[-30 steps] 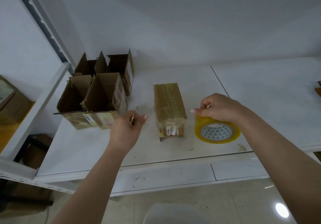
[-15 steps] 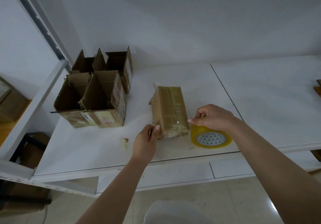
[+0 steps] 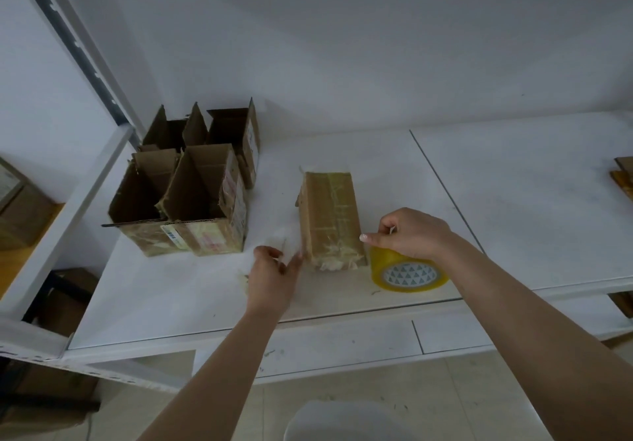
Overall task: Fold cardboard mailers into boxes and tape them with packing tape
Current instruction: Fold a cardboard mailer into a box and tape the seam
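A closed cardboard box (image 3: 330,214), wrapped in clear tape, lies on the white table (image 3: 513,201) with its crumpled, taped end facing me. My left hand (image 3: 274,269) is at the box's near left corner. Its fingertips touch the left side and it pinches a blurred, translucent strip of tape (image 3: 278,240). My right hand (image 3: 411,235) grips the top of the yellow packing tape roll (image 3: 407,274), which stands on the table just right of the box. That hand's index finger reaches to the box's near right corner.
Several open-topped cardboard boxes (image 3: 191,197) stand grouped at the table's left. A small tape scrap (image 3: 244,278) lies by my left wrist. A white shelf frame (image 3: 68,201) borders the left, with cartons behind it. A wall rises behind the table.
My left hand came from mid-air to the box's near end, then slid to its left corner, trailing the tape strip. The box turned slightly. My right hand brought the roll down beside the box.
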Available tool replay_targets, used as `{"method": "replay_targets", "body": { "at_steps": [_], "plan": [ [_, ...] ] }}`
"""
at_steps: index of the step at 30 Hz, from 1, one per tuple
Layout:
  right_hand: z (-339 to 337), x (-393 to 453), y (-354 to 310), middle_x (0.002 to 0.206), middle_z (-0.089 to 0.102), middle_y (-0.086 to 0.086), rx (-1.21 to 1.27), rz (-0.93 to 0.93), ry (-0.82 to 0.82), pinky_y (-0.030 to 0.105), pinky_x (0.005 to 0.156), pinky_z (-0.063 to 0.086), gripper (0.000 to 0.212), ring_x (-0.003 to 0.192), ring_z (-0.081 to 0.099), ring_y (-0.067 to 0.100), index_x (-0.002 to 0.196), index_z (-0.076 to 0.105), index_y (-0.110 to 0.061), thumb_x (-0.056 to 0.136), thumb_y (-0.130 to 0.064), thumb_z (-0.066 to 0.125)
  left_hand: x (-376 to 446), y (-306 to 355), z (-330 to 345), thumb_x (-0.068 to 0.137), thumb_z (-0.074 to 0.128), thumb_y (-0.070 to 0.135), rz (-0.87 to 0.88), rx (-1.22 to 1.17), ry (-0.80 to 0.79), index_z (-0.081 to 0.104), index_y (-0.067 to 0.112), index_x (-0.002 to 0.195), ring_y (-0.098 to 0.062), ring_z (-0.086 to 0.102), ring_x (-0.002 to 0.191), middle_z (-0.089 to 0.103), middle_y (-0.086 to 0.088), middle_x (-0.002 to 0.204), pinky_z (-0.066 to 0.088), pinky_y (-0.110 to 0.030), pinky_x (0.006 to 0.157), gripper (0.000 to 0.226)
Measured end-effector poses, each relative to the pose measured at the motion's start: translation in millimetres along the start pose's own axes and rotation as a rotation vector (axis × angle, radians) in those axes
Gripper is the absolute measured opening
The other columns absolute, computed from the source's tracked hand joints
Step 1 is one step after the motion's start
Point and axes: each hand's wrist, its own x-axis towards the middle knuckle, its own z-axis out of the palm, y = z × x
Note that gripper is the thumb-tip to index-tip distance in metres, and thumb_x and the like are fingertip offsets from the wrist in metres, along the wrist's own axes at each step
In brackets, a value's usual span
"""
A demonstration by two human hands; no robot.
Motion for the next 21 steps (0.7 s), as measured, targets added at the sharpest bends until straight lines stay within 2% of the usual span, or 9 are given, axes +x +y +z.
{"method": "replay_targets", "body": {
  "at_steps": [2, 4, 7, 9, 11, 14, 16, 21],
  "plan": [
    [1, 1, -2, 0.079, 0.066, -0.008, -0.017, -0.002, 0.001, 0.025, 0.058, 0.034, 0.059, 0.072, 0.058, 0.006, 0.077, 0.066, -0.027, 0.075, -0.083, 0.046, 4, 18, -20, 0.091, 0.062, 0.038, 0.111, -0.070, 0.084, 0.048, 0.013, 0.100, -0.004, 0.050, 0.061, 0.052, 0.005, 0.070, 0.035, -0.017, 0.050, 0.030],
    [0, 2, -4, 0.080, 0.065, -0.009, -0.027, 0.003, -0.010, 0.025, 0.057, 0.033, 0.059, 0.072, 0.057, 0.006, 0.079, 0.066, -0.028, 0.074, -0.084, 0.045, 4, 51, -35, 0.097, 0.050, 0.037, 0.267, -0.137, 0.030, 0.051, 0.012, 0.096, -0.004, 0.050, 0.060, 0.052, 0.007, 0.071, 0.037, -0.019, 0.054, 0.024],
    [0, 4, -4, 0.084, 0.064, -0.010, -0.025, 0.007, -0.034, 0.026, 0.059, 0.034, 0.058, 0.075, 0.056, 0.004, 0.079, 0.066, -0.030, 0.073, -0.084, 0.046, 1, 101, -33, 0.103, 0.038, 0.033, 0.426, -0.189, -0.290, 0.057, 0.014, 0.082, -0.009, 0.048, 0.048, 0.053, 0.008, 0.058, 0.038, -0.023, 0.050, 0.035],
    [-2, 3, -5, 0.083, 0.064, -0.012, -0.014, 0.017, -0.039, 0.028, 0.061, 0.036, 0.055, 0.075, 0.056, 0.004, 0.077, 0.064, -0.031, 0.074, -0.083, 0.047, 1, 119, -20, 0.103, 0.040, 0.033, 0.396, -0.174, -0.481, 0.058, 0.012, 0.075, -0.009, 0.051, 0.043, 0.057, 0.004, 0.055, 0.041, -0.020, 0.044, 0.040],
    [-4, 2, -3, 0.085, 0.063, -0.012, 0.023, 0.009, -0.072, 0.029, 0.065, 0.041, 0.046, 0.077, 0.057, 0.005, 0.075, 0.063, -0.032, 0.077, -0.076, 0.052, 4, 121, -7, 0.103, 0.040, 0.036, 0.318, -0.091, -0.612, 0.058, 0.005, 0.076, -0.013, 0.056, 0.044, 0.062, -0.007, 0.061, 0.046, -0.020, 0.044, 0.045],
    [-13, -3, 4, 0.099, 0.064, -0.007, 0.238, -0.053, -0.217, 0.031, 0.079, 0.050, 0.023, 0.093, 0.061, 0.013, 0.092, 0.069, -0.028, 0.087, -0.050, 0.062, 14, 106, -2, 0.102, 0.040, 0.039, 0.297, 0.008, -0.591, 0.057, 0.007, 0.074, -0.015, 0.059, 0.042, 0.063, -0.002, 0.056, 0.045, -0.019, 0.043, 0.047],
    [-20, -7, 9, 0.106, 0.064, -0.005, 0.364, -0.052, -0.294, 0.034, 0.086, 0.052, 0.020, 0.100, 0.061, 0.017, 0.106, 0.070, -0.028, 0.089, -0.038, 0.065, 17, 99, -1, 0.102, 0.040, 0.040, 0.332, 0.034, -0.560, 0.057, 0.008, 0.073, -0.015, 0.059, 0.040, 0.062, 0.002, 0.051, 0.045, -0.018, 0.042, 0.047],
    [-21, -8, 15, 0.108, 0.063, -0.005, 0.328, -0.066, -0.247, 0.027, 0.082, 0.049, 0.028, 0.104, 0.060, 0.013, 0.113, 0.066, -0.035, 0.086, -0.045, 0.068, 18, 94, 1, 0.103, 0.038, 0.038, 0.406, 0.100, -0.534, 0.054, 0.011, 0.071, -0.013, 0.060, 0.040, 0.062, 0.004, 0.051, 0.046, -0.018, 0.045, 0.045]
  ]
}}
